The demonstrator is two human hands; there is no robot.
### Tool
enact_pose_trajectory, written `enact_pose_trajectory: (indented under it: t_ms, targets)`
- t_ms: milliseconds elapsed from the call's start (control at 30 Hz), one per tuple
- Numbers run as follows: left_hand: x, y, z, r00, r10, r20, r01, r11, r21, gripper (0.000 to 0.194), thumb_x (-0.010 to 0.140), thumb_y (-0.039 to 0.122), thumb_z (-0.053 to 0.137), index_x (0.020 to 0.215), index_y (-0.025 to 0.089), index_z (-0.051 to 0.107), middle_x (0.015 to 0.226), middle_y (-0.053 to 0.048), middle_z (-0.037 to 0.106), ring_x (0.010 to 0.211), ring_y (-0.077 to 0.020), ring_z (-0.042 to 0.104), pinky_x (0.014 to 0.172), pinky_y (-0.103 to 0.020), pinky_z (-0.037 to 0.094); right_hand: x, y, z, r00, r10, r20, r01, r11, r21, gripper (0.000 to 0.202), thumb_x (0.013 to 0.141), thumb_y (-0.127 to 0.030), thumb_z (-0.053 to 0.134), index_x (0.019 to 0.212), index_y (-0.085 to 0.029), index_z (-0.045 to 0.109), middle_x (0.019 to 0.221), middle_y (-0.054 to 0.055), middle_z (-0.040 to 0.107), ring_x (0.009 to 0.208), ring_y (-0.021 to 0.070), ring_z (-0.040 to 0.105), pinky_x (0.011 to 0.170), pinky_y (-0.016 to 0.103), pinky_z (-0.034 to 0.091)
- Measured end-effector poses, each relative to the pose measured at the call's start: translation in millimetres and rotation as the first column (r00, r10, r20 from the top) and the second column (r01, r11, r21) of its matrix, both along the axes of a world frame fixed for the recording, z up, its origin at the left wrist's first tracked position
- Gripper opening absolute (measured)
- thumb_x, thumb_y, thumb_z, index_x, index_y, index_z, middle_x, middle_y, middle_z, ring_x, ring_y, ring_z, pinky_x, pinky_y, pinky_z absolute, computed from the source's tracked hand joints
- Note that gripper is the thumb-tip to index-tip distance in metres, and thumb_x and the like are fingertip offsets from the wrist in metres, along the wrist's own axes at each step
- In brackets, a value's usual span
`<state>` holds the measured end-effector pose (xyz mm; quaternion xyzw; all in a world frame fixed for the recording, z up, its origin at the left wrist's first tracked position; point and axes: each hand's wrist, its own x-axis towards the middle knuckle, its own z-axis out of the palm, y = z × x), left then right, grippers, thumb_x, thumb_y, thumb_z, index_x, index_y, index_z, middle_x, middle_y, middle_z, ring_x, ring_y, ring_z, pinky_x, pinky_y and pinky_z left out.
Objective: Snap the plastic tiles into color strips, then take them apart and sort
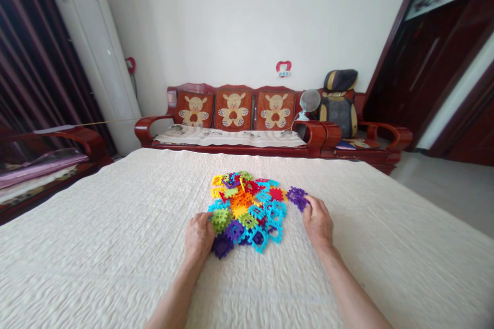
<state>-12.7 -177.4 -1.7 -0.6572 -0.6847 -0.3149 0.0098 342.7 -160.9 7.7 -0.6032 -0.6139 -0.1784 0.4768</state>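
Note:
A pile of colourful plastic interlocking tiles (240, 211) lies on the quilted cover, in blue, purple, green, yellow, orange and red. At the right of the pile, my right hand (319, 221) pinches purple interlocking tiles (297, 198) between thumb and fingers. On the pile's left edge, my left hand (199, 236) is closed with its fingertips against a green interlocking tile (221, 221). Its fingers are partly hidden behind the hand. A dark purple tile (222, 245) lies just right of the left wrist.
The cream quilted cover (116, 247) spreads over the wide surface under my hands. Beyond its far edge stands a wooden sofa (318, 139) with bear cushions (234, 108). A small fan (310, 101) and a massage seat cushion (338, 108) are at the back right.

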Motion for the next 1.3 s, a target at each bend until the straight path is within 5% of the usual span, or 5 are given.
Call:
enact_pose_trajectory:
  t_ms: [233,467,833,1133,1300]
  targets:
    - [0.0,0.6,-0.4,1.000,-0.001,0.003,0.001,1.000,-0.011,0.035,0.081,0.011,0.042,0.103,0.018,0.068,0.099,-0.007,0.068,0.093,-0.0187,0.061,0.087,-0.029,0.045,10.3,5.4,2.8,0.983,-0.152,0.100,0.155,0.988,-0.022,0.034,0.073,-0.016,0.049,0.105,-0.016,0.060,0.107,0.012,0.062,0.099,0.0264,0.054,0.086,0.042,0.039]
    - [0.3,1.0,-0.4,1.000,-0.005,0.008,0.005,1.000,-0.005,0.035,0.081,0.011,0.041,0.103,0.018,0.068,0.100,-0.007,0.067,0.092,-0.0187,0.061,0.086,-0.029,0.045,-11.6,2.1,-1.9,0.959,-0.010,0.282,0.073,0.974,-0.216,0.033,0.076,-0.022,0.047,0.105,-0.024,0.063,0.123,0.006,0.058,0.117,0.0280,0.043,0.093,0.047,0.028]
    - [-0.2,0.8,-0.9,1.000,-0.005,0.021,0.005,1.000,-0.006,0.035,0.081,0.011,0.041,0.102,0.017,0.068,0.100,-0.008,0.068,0.094,-0.0198,0.061,0.087,-0.030,0.045,0.6,3.6,-8.5,0.946,-0.216,0.243,0.276,0.927,-0.253,0.030,0.079,-0.018,0.044,0.100,-0.024,0.066,0.124,0.006,0.057,0.114,0.0299,0.040,0.087,0.051,0.026]
    - [0.3,0.5,1.3,1.000,0.006,0.021,-0.005,0.999,-0.037,0.037,0.080,0.012,0.040,0.104,0.018,0.068,0.102,-0.008,0.068,0.095,-0.0205,0.061,0.087,-0.031,0.045,-8.9,-2.9,-5.2,0.966,-0.116,0.232,0.155,0.975,-0.158,0.024,0.080,-0.019,0.046,0.094,-0.021,0.065,0.119,0.009,0.059,0.112,0.0278,0.043,0.091,0.049,0.025]
    - [1.3,-1.0,4.1,1.000,0.013,0.026,-0.012,0.999,-0.043,0.037,0.080,0.013,0.040,0.103,0.018,0.069,0.104,-0.008,0.067,0.095,-0.0205,0.061,0.088,-0.032,0.045,-43.7,-32.8,2.3,0.963,0.203,0.177,-0.182,0.975,-0.131,0.021,0.080,-0.015,0.046,0.091,-0.020,0.063,0.104,0.006,0.062,0.104,0.0206,0.051,0.089,0.038,0.033]
